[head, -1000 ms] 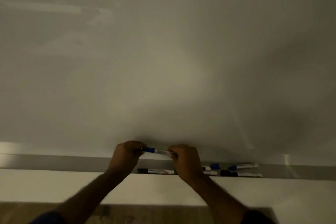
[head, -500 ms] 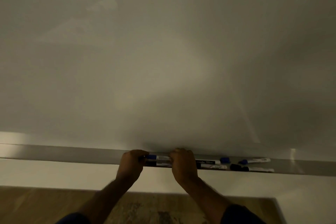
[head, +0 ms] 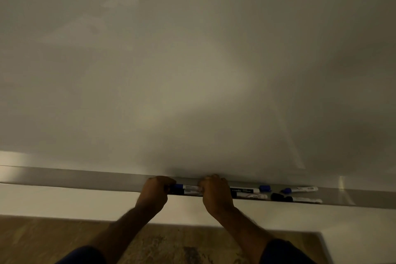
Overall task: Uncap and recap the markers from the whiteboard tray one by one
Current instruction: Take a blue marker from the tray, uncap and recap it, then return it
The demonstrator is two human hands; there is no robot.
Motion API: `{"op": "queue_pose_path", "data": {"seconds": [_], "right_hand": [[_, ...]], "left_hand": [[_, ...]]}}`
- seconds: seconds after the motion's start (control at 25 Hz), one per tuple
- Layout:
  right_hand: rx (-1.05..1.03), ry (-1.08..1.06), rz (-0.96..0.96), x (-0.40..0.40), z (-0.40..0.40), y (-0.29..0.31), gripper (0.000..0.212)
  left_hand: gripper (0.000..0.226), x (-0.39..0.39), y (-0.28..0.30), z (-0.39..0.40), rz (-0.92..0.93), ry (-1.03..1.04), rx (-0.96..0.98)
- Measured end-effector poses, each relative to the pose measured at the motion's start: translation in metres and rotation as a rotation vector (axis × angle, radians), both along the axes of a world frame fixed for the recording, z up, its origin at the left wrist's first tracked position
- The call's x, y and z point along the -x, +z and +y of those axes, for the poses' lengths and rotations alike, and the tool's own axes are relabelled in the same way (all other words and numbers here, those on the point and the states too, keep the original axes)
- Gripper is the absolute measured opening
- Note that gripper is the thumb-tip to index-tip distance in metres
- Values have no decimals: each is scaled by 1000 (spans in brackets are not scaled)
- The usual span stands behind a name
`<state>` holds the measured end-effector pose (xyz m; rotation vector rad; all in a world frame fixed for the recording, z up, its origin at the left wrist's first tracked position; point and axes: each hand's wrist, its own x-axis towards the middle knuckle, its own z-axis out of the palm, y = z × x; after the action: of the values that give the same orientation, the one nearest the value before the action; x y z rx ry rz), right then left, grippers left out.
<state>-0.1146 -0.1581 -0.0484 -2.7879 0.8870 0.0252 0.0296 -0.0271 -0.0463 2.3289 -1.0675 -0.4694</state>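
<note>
Gripping one blue-capped marker (head: 188,188) — left hand (head: 155,191), right hand (head: 216,194) — over tray (head: 85,178).

I see both hands low in the centre of the frame, over the whiteboard tray (head: 85,178). My left hand (head: 155,189) grips the blue-capped end of a marker (head: 189,188), and my right hand (head: 216,193) grips its other end, fingers curled round it. Right of my right hand, four more markers lie in the tray: a black-barrelled marker with a blue cap (head: 250,189), one just below it (head: 255,196), then a white blue-capped marker (head: 301,189) and a white black-capped marker (head: 297,199). The whiteboard (head: 192,60) fills the upper frame; wooden floor (head: 42,242) shows at the lower left.
</note>
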Motion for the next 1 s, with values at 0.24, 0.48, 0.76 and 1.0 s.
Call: {"op": "queue_pose_path", "data": {"seconds": [0.24, 0.48, 0.76, 1.0], "right_hand": [[-13, -3, -14, 4, -1, 2, 23], [-16, -44, -102, 29, -17, 13, 12], [-3, -137, -116, 89, -58, 22, 18], [3, -69, -73, 111, -71, 21, 12]], "left_hand": [[42, 1, -1, 1, -14, -4, -4], [39, 3, -3, 0, -20, 6, 6], [46, 8, -1, -2, -50, 12, -14], [48, 19, -1, -3, -90, 18, -15]]}}
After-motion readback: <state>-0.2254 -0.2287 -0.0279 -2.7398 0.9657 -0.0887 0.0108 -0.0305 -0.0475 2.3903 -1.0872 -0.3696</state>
